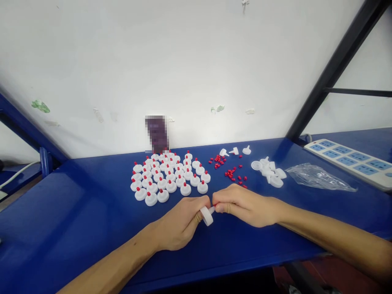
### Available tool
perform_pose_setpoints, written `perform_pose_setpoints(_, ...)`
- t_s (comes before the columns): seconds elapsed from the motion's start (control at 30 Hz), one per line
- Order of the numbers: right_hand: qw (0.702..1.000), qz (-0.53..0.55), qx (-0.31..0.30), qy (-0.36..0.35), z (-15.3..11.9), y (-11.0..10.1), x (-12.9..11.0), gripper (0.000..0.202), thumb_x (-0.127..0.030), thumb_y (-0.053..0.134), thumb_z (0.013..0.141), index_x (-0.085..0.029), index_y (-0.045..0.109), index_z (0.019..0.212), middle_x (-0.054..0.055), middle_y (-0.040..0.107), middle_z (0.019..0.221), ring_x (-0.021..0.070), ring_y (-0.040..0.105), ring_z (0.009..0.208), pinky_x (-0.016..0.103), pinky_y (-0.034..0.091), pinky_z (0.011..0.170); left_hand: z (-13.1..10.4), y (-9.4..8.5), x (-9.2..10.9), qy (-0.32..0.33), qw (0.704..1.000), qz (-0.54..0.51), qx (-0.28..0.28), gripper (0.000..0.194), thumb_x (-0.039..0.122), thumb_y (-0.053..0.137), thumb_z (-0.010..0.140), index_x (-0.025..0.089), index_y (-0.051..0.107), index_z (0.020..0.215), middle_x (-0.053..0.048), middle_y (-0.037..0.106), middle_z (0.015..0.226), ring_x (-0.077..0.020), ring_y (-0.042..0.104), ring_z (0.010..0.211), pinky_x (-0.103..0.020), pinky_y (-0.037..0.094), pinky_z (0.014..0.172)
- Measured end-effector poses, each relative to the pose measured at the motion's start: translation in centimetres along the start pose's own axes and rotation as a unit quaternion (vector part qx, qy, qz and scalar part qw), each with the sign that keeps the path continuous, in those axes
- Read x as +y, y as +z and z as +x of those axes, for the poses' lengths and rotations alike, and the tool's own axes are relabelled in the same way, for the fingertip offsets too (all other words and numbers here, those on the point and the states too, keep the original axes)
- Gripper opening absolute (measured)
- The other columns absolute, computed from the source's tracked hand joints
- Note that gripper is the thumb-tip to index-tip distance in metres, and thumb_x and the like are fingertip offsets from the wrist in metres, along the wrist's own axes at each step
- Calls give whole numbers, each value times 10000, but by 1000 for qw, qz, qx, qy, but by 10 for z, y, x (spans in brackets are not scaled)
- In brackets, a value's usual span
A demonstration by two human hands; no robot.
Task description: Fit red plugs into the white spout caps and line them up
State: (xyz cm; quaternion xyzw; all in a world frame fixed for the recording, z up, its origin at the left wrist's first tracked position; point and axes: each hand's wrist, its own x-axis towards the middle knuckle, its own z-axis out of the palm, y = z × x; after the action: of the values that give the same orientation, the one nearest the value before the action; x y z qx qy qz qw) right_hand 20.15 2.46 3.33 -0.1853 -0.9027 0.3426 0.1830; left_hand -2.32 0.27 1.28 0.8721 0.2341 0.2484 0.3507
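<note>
My left hand (pixel 183 220) is closed around a white round cap (pixel 207 216), whose narrow nozzle points right. At the nozzle's tip, my right hand (pixel 245 206) pinches a small red tip (pixel 214 206), mostly covered by the fingers. The two hands nearly touch near the table's front. Beyond my left hand stand several white caps with red tips (pixel 170 185), nozzles up. Loose red tips (pixel 232 173) are scattered behind my right hand. Farther right is a pile of white caps without red tips (pixel 271 171), and a few more (pixel 234 151) lie at the back.
A crumpled clear plastic bag (pixel 320 176) lies right of the pile, beside a white power strip (pixel 349 159). A dark, pixelated upright object (pixel 157 134) leans on the wall behind the blue table (pixel 92 216). Black metal bars (pixel 324 81) rise at the right.
</note>
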Motion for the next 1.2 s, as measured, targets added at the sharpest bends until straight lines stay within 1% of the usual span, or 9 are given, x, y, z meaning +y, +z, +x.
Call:
perform_pose_setpoints(0.23, 996, 73, -1, 59, 2, -9, 0, 368, -401, 382, 1028, -190, 393, 727, -68, 309, 627, 84, 295, 549, 228, 253, 532, 3, 3, -7, 36, 983, 172, 53, 186, 159, 305, 983, 203, 412, 837, 6, 490, 736, -145, 443, 632, -262, 361, 605)
perform_pose_setpoints(0.37, 990, 110, 13, 88, 5, -4, 6, 437, -476, 411, 1003, -190, 348, 680, -59, 290, 646, 88, 267, 578, 231, 253, 536, 4, 4, -14, 65, 944, 318, 53, 232, 34, 296, 903, 194, 447, 829, -14, 523, 727, -162, 469, 621, -272, 383, 590)
perform_pose_setpoints(0.5, 979, 159, -4, 130, 5, -1, 9, 485, -531, 403, 988, -189, 348, 650, -67, 268, 605, 81, 232, 538, 238, 219, 497, 5, 3, -17, 87, 901, 423, 50, 254, 36, 323, 911, 177, 534, 918, -22, 550, 727, -172, 504, 621, -281, 410, 598)
perform_pose_setpoints(0.67, 977, 156, 49, 140, 5, -4, 7, 481, -536, 383, 991, -197, 325, 655, -71, 253, 599, 82, 231, 532, 236, 222, 494, 5, 5, -8, 91, 905, 403, 104, 200, 145, 365, 974, 157, 555, 1036, -38, 570, 774, -172, 539, 669, -278, 454, 634)
perform_pose_setpoints(0.8, 990, -5, 80, 117, 3, -6, 7, 418, -445, 373, 1022, -194, 342, 689, -70, 293, 606, 88, 277, 539, 242, 245, 537, 4, 7, -3, 67, 926, 350, 122, 218, 171, 471, 899, 151, 554, 1100, -63, 595, 852, -192, 568, 738, -312, 478, 678)
perform_pose_setpoints(0.9, 983, -146, 66, 88, 1, -7, 11, 318, -365, 348, 1040, -199, 392, 772, -56, 384, 637, 107, 348, 556, 262, 257, 559, 3, 6, 0, 37, 942, 307, 133, 302, 217, 539, 816, 155, 565, 1110, -68, 604, 869, -200, 570, 733, -329, 479, 667)
perform_pose_setpoints(0.97, 974, -208, 47, 75, 0, -8, 13, 273, -339, 338, 1039, -200, 419, 818, -31, 444, 692, 124, 395, 595, 268, 278, 574, 3, 5, 1, 27, 945, 282, 163, 242, 209, 518, 833, 166, 578, 1064, -54, 607, 834, -179, 560, 691, -310, 463, 645)
perform_pose_setpoints(1.1, 960, -265, 26, 88, -1, -10, 15, 197, -311, 392, 1014, -197, 456, 867, -8, 486, 749, 138, 436, 628, 261, 307, 580, 4, 2, -1, 3, 940, 257, 226, 144, 179, 451, 907, 174, 584, 962, -23, 598, 750, -144, 540, 629, -279, 426, 626)
perform_pose_setpoints(1.2, 961, -265, 32, 77, -1, -11, 13, 166, -281, 403, 1006, -190, 472, 886, -2, 497, 763, 140, 443, 643, 262, 335, 603, 6, 3, -1, -33, 938, 277, 205, 171, 237, 487, 906, 175, 595, 1024, -6, 578, 702, -145, 522, 591, -277, 398, 603)
